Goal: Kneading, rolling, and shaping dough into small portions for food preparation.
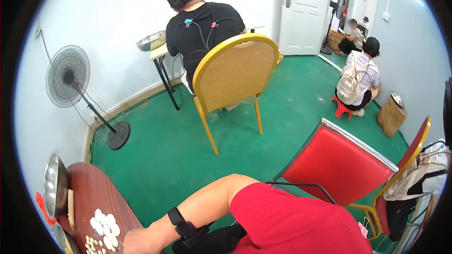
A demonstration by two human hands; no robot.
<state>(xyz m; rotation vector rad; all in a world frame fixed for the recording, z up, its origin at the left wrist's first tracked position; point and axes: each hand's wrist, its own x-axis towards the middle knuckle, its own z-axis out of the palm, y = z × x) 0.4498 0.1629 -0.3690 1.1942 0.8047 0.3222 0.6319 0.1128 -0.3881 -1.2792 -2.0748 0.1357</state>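
My right hand (140,241) is at the lower edge, on or just above the reddish-brown wooden table (92,183). Its fingers point down out of the picture, so I cannot make out their grip. A black band (181,222) sits on that wrist, below a red sleeve. Beside the hand lie several flat white dough rounds (104,223), some overlapping. Small dough pieces (92,244) are scattered nearer the edge. Further left is a light wooden stick (71,208), next to a steel bowl (56,186). My left hand is out of view.
A second bowl (61,237) is cut off at lower left. A standing fan (68,76) is by the wall. A person in black (207,28) sits on a yellow chair (235,73). A red chair (339,164) is close by. Another person (360,75) sits on a red stool (343,109).
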